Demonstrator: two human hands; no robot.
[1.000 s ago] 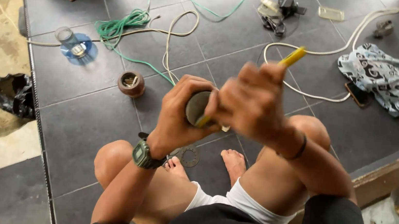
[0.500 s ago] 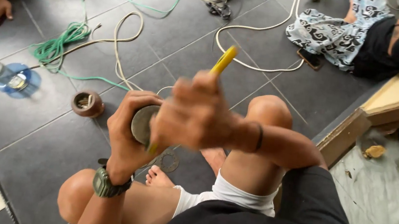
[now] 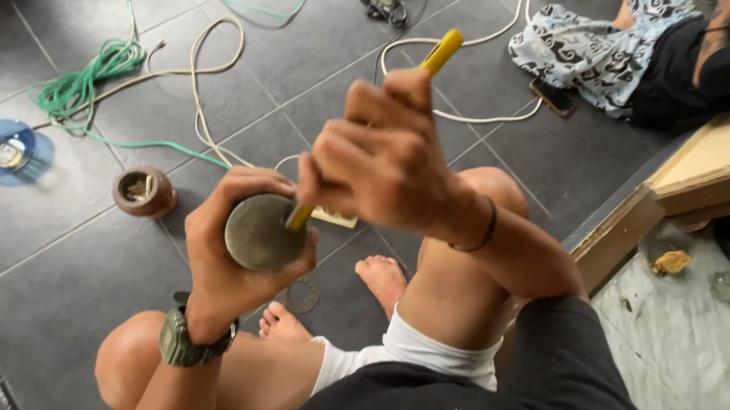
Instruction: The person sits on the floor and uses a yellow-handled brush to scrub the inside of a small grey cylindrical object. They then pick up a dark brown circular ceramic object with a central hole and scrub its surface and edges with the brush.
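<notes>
Your left hand (image 3: pixel 230 248) cups a round grey disc (image 3: pixel 261 233); your right hand (image 3: pixel 381 155), just above, grips a yellow-handled screwdriver (image 3: pixel 421 75) pressed to it

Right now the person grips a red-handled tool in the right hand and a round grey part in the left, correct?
Not quite: the head view shows the tool has a yellow handle, not red. The right hand does grip it, and the left hand holds the round grey part.

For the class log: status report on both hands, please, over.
Left hand grips round grey part. Right hand grips yellow-handled tool, tip against part. White cable and small pot on floor beyond, apart from hands.
</notes>
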